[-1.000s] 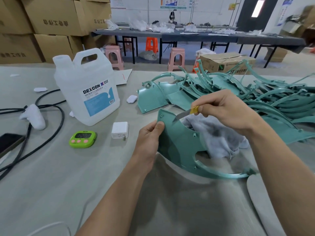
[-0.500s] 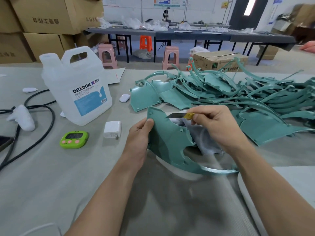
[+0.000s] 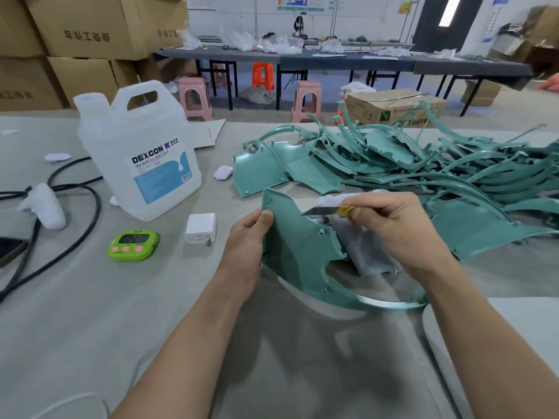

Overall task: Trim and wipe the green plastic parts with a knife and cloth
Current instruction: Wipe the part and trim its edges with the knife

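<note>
Two hands worked one green part point(image 3: 298, 247), held on edge over the worktop point(image 3: 90, 313) in front of the pile point(image 3: 438, 170): the left hand point(image 3: 246, 240) gripped its left rim, and the right hand point(image 3: 390, 228) pinched a small knife point(image 3: 320, 210) whose tip met the upper edge. Trimming seemed the step in hand, and the next move would call for a light, steady draw along that edge before wiping. The right hand hid how the grey cloth point(image 3: 367, 252) was held, and any burr was too small to see.
</note>
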`<state>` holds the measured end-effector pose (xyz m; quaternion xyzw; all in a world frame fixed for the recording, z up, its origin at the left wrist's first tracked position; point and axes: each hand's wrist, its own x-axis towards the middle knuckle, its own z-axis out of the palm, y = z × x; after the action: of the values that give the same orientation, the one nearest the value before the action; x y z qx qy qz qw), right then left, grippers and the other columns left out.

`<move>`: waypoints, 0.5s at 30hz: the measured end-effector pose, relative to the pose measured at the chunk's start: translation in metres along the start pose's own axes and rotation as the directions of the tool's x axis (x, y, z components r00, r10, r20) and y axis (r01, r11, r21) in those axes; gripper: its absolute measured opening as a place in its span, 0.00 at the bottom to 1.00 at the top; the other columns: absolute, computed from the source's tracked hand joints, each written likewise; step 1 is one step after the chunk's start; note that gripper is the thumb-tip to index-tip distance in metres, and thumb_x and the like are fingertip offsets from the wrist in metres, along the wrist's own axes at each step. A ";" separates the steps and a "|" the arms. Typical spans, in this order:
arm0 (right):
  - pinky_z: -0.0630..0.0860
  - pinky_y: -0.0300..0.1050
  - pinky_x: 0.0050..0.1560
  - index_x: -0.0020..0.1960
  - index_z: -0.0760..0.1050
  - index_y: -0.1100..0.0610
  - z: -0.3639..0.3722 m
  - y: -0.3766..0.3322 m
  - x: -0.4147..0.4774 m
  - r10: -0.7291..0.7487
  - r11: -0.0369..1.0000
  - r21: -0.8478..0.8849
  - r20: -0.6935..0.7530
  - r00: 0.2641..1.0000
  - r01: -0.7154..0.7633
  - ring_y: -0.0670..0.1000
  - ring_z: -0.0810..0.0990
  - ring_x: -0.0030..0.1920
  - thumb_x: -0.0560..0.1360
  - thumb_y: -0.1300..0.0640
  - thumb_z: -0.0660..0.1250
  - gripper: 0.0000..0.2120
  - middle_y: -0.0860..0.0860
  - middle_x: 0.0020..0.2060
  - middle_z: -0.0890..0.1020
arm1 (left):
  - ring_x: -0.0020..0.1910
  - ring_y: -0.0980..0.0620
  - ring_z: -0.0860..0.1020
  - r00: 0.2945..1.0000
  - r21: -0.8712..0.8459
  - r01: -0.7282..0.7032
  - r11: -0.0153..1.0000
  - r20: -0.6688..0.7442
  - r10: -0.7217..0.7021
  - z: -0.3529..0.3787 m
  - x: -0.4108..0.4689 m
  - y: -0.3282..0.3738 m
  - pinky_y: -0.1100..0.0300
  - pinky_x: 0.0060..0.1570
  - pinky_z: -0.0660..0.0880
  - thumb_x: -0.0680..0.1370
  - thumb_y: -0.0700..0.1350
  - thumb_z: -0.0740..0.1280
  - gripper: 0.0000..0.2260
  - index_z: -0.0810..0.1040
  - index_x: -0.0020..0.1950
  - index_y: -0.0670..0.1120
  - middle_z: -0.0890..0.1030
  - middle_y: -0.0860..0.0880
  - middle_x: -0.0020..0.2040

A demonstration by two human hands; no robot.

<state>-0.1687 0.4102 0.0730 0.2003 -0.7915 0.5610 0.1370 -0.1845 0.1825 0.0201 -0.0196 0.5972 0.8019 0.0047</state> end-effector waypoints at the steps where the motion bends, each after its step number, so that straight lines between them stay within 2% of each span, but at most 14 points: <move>1: 0.77 0.33 0.52 0.45 0.87 0.43 0.005 0.001 -0.001 -0.002 1.000 -0.003 0.006 1.000 0.002 0.40 0.85 0.46 0.77 0.74 0.67 0.25 0.41 0.43 0.88 | 0.62 0.43 0.80 1.000 0.002 0.002 1.000 0.004 -0.002 0.000 0.000 0.000 0.45 0.68 0.73 0.84 0.47 0.62 0.14 0.88 0.51 0.54 0.86 0.48 0.55; 4: 0.78 0.32 0.52 0.47 0.87 0.44 -0.001 0.001 -0.008 0.044 0.999 -0.004 0.049 0.998 -0.044 0.39 0.85 0.46 0.77 0.74 0.67 0.25 0.41 0.43 0.88 | 0.60 0.46 0.81 1.000 0.012 0.002 1.000 0.015 -0.002 -0.001 0.001 -0.001 0.46 0.68 0.73 0.84 0.48 0.62 0.14 0.88 0.50 0.55 0.86 0.49 0.55; 7: 0.80 0.37 0.51 0.46 0.88 0.43 -0.022 0.000 -0.015 0.084 0.996 0.021 0.064 0.994 -0.086 0.43 0.84 0.43 0.77 0.75 0.67 0.27 0.47 0.41 0.88 | 0.59 0.49 0.82 1.000 0.018 -0.012 1.000 0.013 0.011 -0.001 0.001 -0.002 0.48 0.68 0.74 0.84 0.48 0.62 0.14 0.88 0.49 0.57 0.86 0.50 0.55; 9: 0.79 0.38 0.47 0.46 0.88 0.46 -0.027 0.001 -0.018 0.061 0.997 0.045 0.030 0.998 -0.062 0.46 0.82 0.40 0.77 0.75 0.66 0.25 0.51 0.38 0.87 | 0.61 0.48 0.81 1.000 0.015 -0.025 1.000 0.017 0.024 0.000 0.001 -0.002 0.49 0.68 0.73 0.84 0.47 0.62 0.15 0.88 0.49 0.56 0.86 0.50 0.56; 12: 0.78 0.38 0.49 0.45 0.87 0.47 -0.013 0.002 -0.018 0.030 0.999 0.039 -0.037 0.999 -0.028 0.44 0.83 0.40 0.77 0.74 0.67 0.23 0.46 0.37 0.87 | 0.62 0.46 0.81 1.000 0.012 -0.014 1.000 0.003 0.014 0.000 0.002 -0.002 0.48 0.68 0.73 0.84 0.47 0.62 0.15 0.88 0.49 0.56 0.86 0.50 0.55; 15: 0.79 0.38 0.52 0.44 0.88 0.46 -0.004 0.002 -0.020 0.052 0.998 -0.021 -0.010 0.999 -0.052 0.42 0.83 0.43 0.77 0.72 0.68 0.21 0.45 0.41 0.88 | 0.60 0.46 0.82 1.000 0.031 -0.002 1.000 0.003 0.002 -0.002 0.001 -0.002 0.47 0.68 0.73 0.85 0.47 0.61 0.15 0.88 0.49 0.55 0.86 0.48 0.55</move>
<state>-0.1524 0.4178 0.0643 0.1754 -0.8016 0.5571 0.1279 -0.1856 0.1811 0.0178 -0.0177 0.6097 0.7924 0.0050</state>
